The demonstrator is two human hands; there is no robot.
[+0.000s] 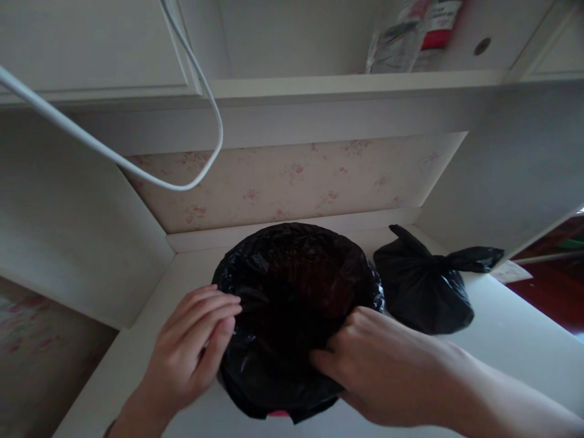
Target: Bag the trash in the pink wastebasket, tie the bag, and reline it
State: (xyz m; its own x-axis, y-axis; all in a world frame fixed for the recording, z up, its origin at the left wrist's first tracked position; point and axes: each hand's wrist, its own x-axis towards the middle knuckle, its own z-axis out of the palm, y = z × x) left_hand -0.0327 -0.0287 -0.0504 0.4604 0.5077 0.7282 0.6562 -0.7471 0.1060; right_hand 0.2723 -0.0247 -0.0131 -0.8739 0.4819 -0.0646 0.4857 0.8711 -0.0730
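A round bin lined with a black plastic trash bag [274, 356] stands on the white surface, its mouth facing up toward me. The bag's crinkled edge folds outward over the rim, and a small pink patch [278, 413] shows below it at the front. My left hand [196, 347] rests at the left rim, fingers stretched out side by side over the bag's edge, thumb close below them. At the right front of the rim, my right hand [365, 365] is closed on the bag, its thumb side inside the mouth and some fingers hidden.
To the right lies a tied black plastic bag [429, 292]. A white cable [164, 182] hangs in a loop at upper left. An overhead shelf [319, 85] holds a clear package and a red-and-white item [440, 30]. White panels flank both sides.
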